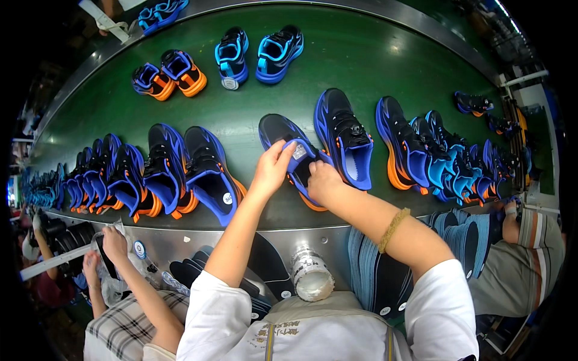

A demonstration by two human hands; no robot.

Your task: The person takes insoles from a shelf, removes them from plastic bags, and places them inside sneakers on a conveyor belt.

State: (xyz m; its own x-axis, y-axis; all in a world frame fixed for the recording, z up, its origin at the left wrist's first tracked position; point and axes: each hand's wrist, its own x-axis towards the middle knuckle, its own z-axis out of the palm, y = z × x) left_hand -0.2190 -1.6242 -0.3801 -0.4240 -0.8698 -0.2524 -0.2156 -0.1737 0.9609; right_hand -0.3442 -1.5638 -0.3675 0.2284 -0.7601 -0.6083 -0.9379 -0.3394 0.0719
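Observation:
A black and blue sneaker [278,127] with an orange sole edge lies on the green belt in front of me, toe pointing away. My left hand [272,169] pinches its blue-lined upper at the opening, where a pale label shows. My right hand [325,182] is curled at the shoe's opening, fingers reaching inside; their tips are hidden, and so is anything they hold. Close on the right stands another black and blue sneaker [342,120] with its pale insole showing. To the left of my left hand sits a sneaker [205,150] with a round white sticker inside.
Rows of sneakers [162,144] line the belt [253,102] on both sides. Farther back stand an orange-soled pair [183,75] and a blue pair [280,54]. Below the edge are stacked insoles [385,271] and a tape-wrapped roll [312,277]. Co-workers' hands [114,245] are at left.

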